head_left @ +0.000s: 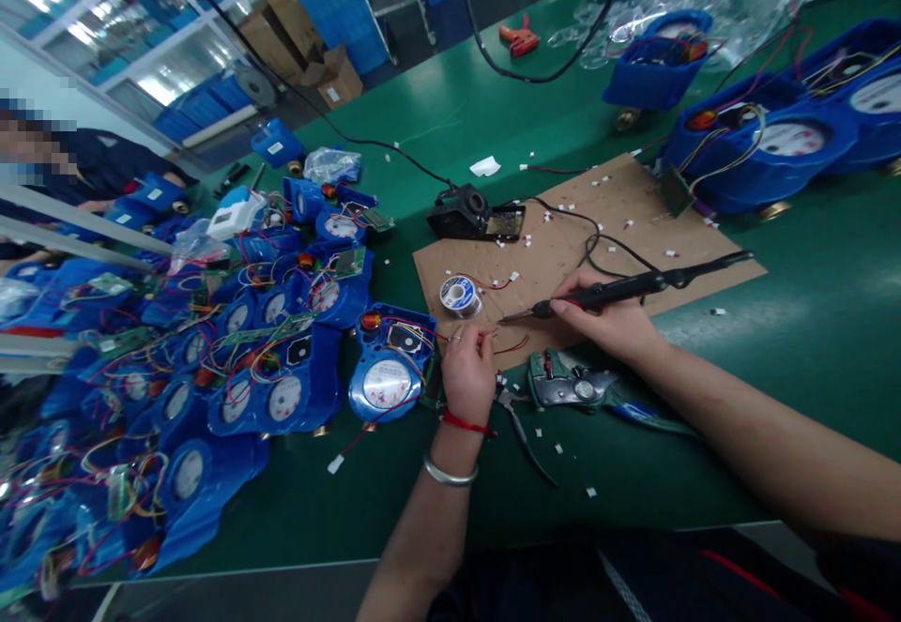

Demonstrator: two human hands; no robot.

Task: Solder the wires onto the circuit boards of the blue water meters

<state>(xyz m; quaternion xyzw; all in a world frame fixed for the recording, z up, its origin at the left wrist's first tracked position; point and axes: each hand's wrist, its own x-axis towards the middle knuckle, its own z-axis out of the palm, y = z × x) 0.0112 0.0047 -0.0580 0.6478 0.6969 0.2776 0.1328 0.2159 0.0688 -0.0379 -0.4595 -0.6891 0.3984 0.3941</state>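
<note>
My right hand (609,322) is closed round a black soldering iron (633,286), whose tip points left over a brown cardboard mat (584,228). My left hand (465,373) is closed, pinching thin red wires (508,344) just left of the iron's tip. These wires run from a blue water meter (387,380) lying open beside that hand. A small spool of solder (460,295) stands on the cardboard just above my left hand. A wire stripper (572,387) and small pliers (521,430) lie on the green table between my forearms.
A heap of blue meters with coloured wires (211,359) fills the left of the green table (809,322). More meters (774,144) lie at the back right. A black iron stand (473,217) sits at the cardboard's far edge. Another person (84,172) sits at far left.
</note>
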